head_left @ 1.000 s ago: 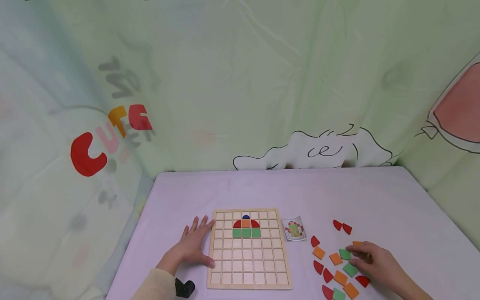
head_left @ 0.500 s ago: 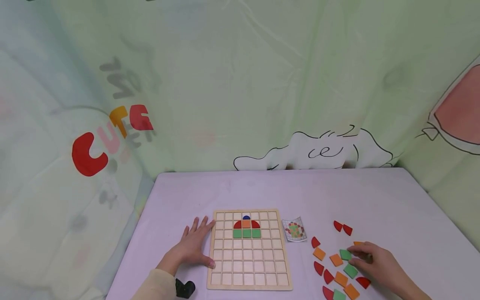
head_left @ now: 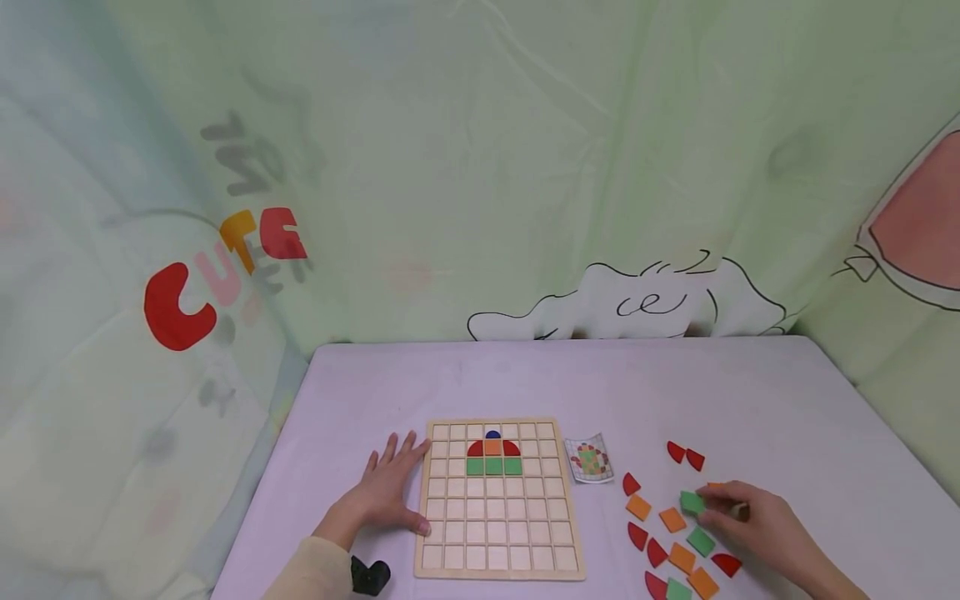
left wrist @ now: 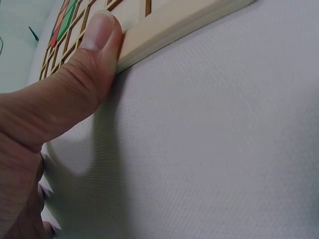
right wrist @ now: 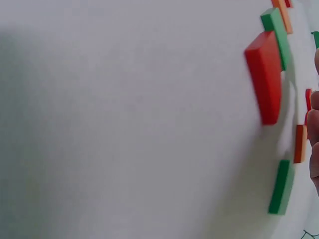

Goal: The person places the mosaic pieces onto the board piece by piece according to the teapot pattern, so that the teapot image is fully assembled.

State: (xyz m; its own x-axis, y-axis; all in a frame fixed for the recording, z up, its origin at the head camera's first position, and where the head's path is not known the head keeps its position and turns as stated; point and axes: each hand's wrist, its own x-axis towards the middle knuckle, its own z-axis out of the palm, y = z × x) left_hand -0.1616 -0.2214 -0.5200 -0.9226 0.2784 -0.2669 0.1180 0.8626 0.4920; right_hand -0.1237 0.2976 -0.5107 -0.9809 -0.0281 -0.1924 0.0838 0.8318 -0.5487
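The left hand (head_left: 386,493) lies spread at the left side of the wooden grid board (head_left: 497,509), fingers straight and parted, thumb resting on the frame; its forearm, in a cream sleeve (head_left: 312,572), slants up from the near side. The right hand (head_left: 756,518) reaches in from the lower right, fingers bent, pinching a green square tile (head_left: 691,503) among loose tiles (head_left: 682,557) right of the board. I can't tell whether that tile is clear of the desk (head_left: 795,417).
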